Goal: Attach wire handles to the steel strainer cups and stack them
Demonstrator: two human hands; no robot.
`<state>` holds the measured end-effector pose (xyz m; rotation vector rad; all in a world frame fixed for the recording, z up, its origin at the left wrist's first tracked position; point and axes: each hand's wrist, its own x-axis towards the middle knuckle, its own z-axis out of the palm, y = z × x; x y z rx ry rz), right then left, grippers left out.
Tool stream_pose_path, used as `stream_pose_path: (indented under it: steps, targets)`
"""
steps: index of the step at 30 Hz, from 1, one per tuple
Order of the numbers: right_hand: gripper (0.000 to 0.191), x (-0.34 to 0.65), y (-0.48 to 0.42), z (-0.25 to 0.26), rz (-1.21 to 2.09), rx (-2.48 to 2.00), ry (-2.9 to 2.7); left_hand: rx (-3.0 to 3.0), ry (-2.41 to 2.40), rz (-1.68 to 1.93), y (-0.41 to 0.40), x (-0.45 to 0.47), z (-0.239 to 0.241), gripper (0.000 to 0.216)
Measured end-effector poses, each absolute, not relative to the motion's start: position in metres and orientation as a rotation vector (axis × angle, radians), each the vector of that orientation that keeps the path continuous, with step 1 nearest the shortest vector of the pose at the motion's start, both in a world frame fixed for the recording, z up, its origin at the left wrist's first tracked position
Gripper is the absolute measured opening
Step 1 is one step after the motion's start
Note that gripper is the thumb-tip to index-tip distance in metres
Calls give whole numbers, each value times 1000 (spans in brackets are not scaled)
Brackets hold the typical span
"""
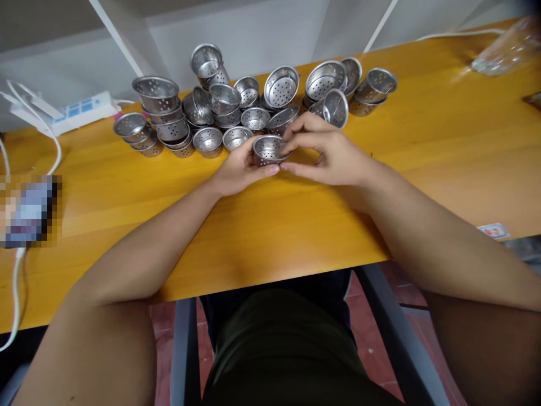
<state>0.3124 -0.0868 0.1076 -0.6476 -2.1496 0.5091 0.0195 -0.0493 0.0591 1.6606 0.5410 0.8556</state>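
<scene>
Between my hands is a small perforated metal cup (pixel 267 148), held just above the table with its opening facing up. My left hand (pixel 239 169) wraps around its left side, thumb along the front. From the right, my right hand (pixel 327 149) pinches the cup's right rim, some fingers over the edge and the thumb low at the front. Directly behind stand more perforated cups, among them a small one (pixel 207 141) at the front and a wider one (pixel 282 87) tilted toward me. Another cup (pixel 336 108) lies tipped beyond my right hand.
Stacked cups (pixel 156 95) rise at the pile's left, and a pair (pixel 376 84) sits at its right end. A white power strip (pixel 87 110), a blurred-out phone (pixel 29 211) with a cable, and a clear plastic bottle (pixel 507 51) are on the wooden table (pixel 253 242).
</scene>
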Motion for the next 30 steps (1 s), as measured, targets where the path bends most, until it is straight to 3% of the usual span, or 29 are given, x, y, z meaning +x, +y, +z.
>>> stream_pose_path:
  steps: [5,10,18,30]
  targets:
    - [45,321,-86,111,411,-683,-2108,1707,596,908,-55,18,51,102]
    - [35,334,-77,116,139,-750,-1843,1959,873,1141,-57,6,63,81]
    - [32,332,-72,113,69,-739,-1783,2364,1271,649,-61,9,72,97]
    - [39,332,-71,112,80,-791,-1795,2414,1287,697,-73,14,79,98]
